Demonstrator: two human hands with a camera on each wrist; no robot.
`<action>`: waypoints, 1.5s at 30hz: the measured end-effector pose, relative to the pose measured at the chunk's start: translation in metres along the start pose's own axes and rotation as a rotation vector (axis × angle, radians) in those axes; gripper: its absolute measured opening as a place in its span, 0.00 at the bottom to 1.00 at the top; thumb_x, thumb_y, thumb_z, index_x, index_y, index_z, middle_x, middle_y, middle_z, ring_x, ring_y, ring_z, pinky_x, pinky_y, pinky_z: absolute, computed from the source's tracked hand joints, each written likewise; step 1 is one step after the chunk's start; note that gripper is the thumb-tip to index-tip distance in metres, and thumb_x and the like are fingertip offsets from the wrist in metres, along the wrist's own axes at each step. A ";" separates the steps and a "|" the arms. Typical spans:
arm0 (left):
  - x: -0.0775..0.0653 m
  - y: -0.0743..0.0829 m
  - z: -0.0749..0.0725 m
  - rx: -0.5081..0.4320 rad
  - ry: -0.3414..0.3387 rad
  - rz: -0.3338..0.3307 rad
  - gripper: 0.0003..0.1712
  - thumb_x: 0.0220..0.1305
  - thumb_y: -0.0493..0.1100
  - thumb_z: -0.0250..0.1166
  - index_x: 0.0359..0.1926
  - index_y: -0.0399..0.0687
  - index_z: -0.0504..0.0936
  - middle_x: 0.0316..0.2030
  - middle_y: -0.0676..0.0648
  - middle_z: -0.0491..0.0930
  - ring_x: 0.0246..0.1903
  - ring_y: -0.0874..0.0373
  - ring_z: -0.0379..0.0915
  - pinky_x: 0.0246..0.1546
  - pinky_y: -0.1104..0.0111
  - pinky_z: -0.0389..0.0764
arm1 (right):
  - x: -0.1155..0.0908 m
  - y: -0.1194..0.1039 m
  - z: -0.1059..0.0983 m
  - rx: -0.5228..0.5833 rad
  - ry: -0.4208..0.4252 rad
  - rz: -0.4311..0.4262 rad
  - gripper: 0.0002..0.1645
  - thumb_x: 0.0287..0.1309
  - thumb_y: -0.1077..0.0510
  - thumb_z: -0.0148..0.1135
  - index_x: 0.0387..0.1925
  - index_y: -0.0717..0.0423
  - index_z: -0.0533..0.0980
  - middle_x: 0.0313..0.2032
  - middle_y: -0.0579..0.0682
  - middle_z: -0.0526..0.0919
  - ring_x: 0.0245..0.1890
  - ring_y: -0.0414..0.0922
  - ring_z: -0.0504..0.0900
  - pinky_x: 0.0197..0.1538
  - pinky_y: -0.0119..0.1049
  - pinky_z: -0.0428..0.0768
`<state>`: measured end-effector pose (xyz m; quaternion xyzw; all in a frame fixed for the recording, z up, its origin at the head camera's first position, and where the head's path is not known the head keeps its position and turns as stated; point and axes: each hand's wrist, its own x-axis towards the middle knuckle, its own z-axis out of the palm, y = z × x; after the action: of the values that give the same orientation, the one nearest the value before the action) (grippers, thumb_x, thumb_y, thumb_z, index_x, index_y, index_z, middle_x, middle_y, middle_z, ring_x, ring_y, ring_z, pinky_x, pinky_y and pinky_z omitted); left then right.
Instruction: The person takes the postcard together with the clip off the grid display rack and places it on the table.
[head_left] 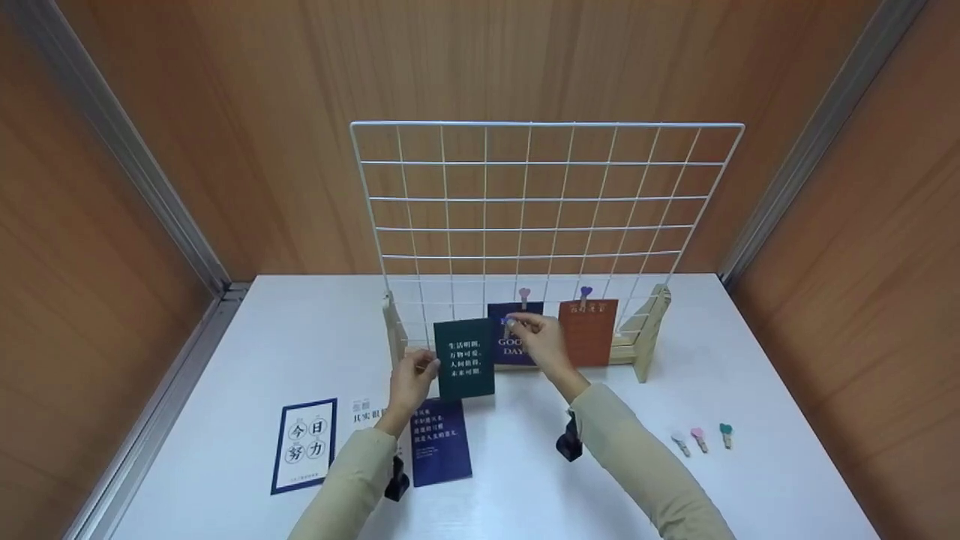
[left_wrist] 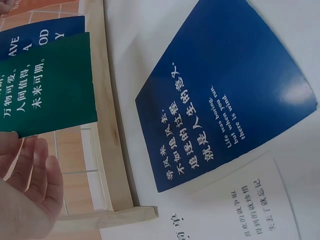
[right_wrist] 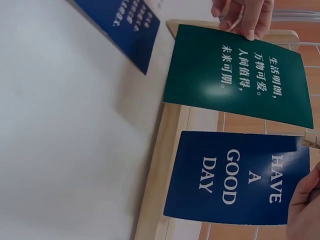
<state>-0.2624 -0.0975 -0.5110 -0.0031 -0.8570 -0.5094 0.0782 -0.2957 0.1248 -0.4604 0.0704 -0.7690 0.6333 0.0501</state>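
My left hand (head_left: pixel 412 381) pinches the left edge of a dark green card (head_left: pixel 465 358) with white writing, held upright in front of the white wire grid (head_left: pixel 547 199). My right hand (head_left: pixel 545 343) holds a small wooden clip (right_wrist: pixel 311 140) between thumb and fingertips, close to the green card's upper right corner. Behind the right hand, a blue "HAVE A GOOD DAY" card (right_wrist: pixel 227 177) hangs on the grid under a pink heart clip (head_left: pixel 524 295). Right of it hangs an orange-red card (head_left: pixel 589 334) under a purple heart clip (head_left: pixel 586 294).
A blue card (head_left: pixel 441 444), a white card (left_wrist: pixel 250 210) partly under it, and a blue-bordered card (head_left: pixel 304 446) lie on the white table (head_left: pixel 517 457) at the left. Several heart clips (head_left: pixel 699 439) lie at the right. Wooden feet (head_left: pixel 651 334) hold the grid.
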 end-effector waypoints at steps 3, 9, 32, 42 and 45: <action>-0.002 0.000 0.001 -0.024 -0.006 0.014 0.04 0.60 0.35 0.56 0.32 0.40 0.78 0.27 0.49 0.75 0.28 0.57 0.71 0.32 0.63 0.73 | 0.002 0.011 -0.004 -0.001 0.002 -0.003 0.11 0.54 0.63 0.57 0.39 0.64 0.78 0.22 0.63 0.73 0.15 0.38 0.66 0.17 0.27 0.64; -0.004 0.001 0.004 -0.037 -0.011 0.019 0.04 0.60 0.35 0.56 0.32 0.41 0.78 0.27 0.50 0.75 0.28 0.57 0.71 0.32 0.65 0.74 | -0.002 0.014 -0.012 -0.007 -0.008 0.019 0.11 0.53 0.62 0.58 0.39 0.62 0.79 0.23 0.60 0.76 0.15 0.39 0.66 0.16 0.27 0.63; -0.017 0.008 0.019 -0.053 -0.094 0.042 0.05 0.60 0.35 0.56 0.33 0.38 0.78 0.28 0.48 0.76 0.28 0.57 0.73 0.31 0.67 0.75 | -0.019 0.035 -0.041 -0.029 -0.023 0.089 0.11 0.53 0.65 0.58 0.39 0.65 0.78 0.12 0.46 0.69 0.11 0.37 0.62 0.13 0.26 0.60; -0.026 0.008 0.026 -0.070 -0.126 0.033 0.05 0.60 0.35 0.56 0.34 0.38 0.77 0.27 0.49 0.75 0.28 0.57 0.72 0.29 0.67 0.75 | -0.027 0.040 -0.056 -0.058 -0.038 0.134 0.11 0.52 0.65 0.58 0.38 0.64 0.79 0.13 0.47 0.70 0.12 0.38 0.64 0.15 0.28 0.62; -0.028 0.006 0.028 -0.080 -0.143 0.008 0.05 0.60 0.35 0.55 0.34 0.37 0.77 0.26 0.49 0.74 0.28 0.57 0.71 0.29 0.67 0.75 | -0.029 0.041 -0.061 -0.055 -0.045 0.144 0.10 0.52 0.63 0.59 0.37 0.63 0.79 0.14 0.47 0.72 0.12 0.38 0.63 0.15 0.28 0.62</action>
<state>-0.2379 -0.0679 -0.5223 -0.0458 -0.8394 -0.5412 0.0186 -0.2748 0.1933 -0.4937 0.0278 -0.7902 0.6122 -0.0108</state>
